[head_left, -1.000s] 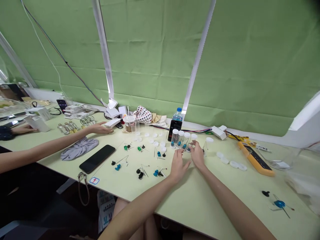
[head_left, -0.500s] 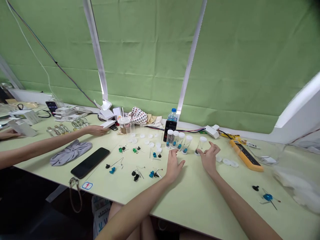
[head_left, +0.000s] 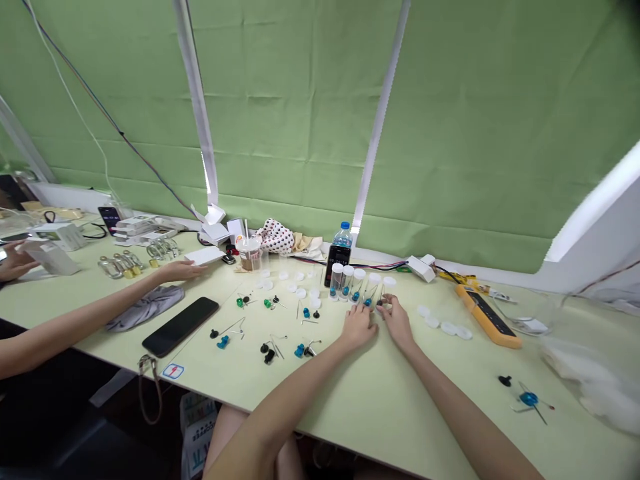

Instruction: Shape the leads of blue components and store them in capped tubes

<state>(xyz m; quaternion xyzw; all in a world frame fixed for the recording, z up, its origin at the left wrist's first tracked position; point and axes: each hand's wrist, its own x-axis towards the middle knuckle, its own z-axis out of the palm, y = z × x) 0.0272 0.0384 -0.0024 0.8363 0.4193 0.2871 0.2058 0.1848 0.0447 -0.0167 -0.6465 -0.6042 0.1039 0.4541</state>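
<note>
Several clear tubes with white caps stand in a row near the table's middle, such as the leftmost tube [head_left: 335, 283], with small blue and dark parts inside. My right hand [head_left: 397, 320] has its fingers round the lower part of the rightmost tube [head_left: 389, 287]. Close to the bases of the neighbouring tubes is my left hand [head_left: 358, 327], its fingers bent and their tips partly hidden; whether it holds anything cannot be made out. Loose blue parts [head_left: 223, 342], black parts [head_left: 269, 356], green parts [head_left: 240, 302] and thin metal pins lie to the left.
White caps [head_left: 449, 327] lie right of the tubes. Behind the row stand a phone showing a timer [head_left: 338, 257] and a bottle [head_left: 343, 235]. A yellow meter [head_left: 487, 316] is at the right, a black phone [head_left: 181, 325] at the left. Another person's hand [head_left: 181, 271] touches a white box.
My right hand has moved left with the rightmost tube, which now stands beside the others. My left hand has shifted slightly right. The other person's hand and white box have moved left.
</note>
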